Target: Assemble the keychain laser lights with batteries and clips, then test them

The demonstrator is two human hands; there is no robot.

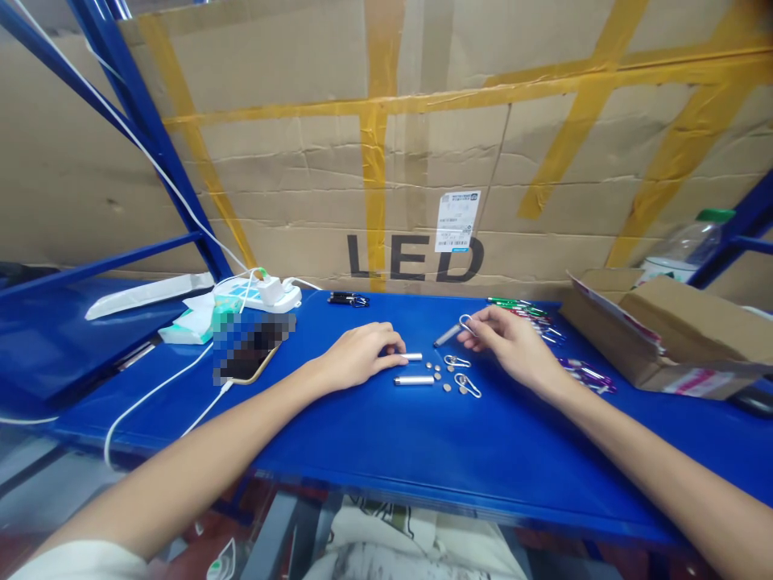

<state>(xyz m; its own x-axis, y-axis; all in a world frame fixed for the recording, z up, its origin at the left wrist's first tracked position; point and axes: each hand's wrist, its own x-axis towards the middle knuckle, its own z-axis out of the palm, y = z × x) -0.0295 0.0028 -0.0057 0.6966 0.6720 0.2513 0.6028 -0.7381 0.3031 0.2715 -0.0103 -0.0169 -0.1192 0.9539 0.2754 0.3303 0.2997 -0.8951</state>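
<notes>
My left hand point(362, 354) is closed on a small silver tube point(412, 356), its free end pointing right. My right hand point(498, 338) pinches a silver carabiner clip point(465, 322) by its side; a grey tube with a dark tip point(447, 337) is beside the clip, and I cannot tell whether they are joined. Just below my left hand, another silver tube with a black end point(414, 381) lies on the blue table point(362, 435). Between my hands lie several small round button cells point(447, 387) and two loose carabiner clips point(467, 385).
Coloured slim tubes with clips point(525, 310) lie behind my right hand, purple ones point(589, 374) right of it. An open cardboard box point(670, 338) stands at right. Left are a phone point(257, 350), a power strip point(266, 294) and white cables. Black tubes point(349, 299) lie at the back.
</notes>
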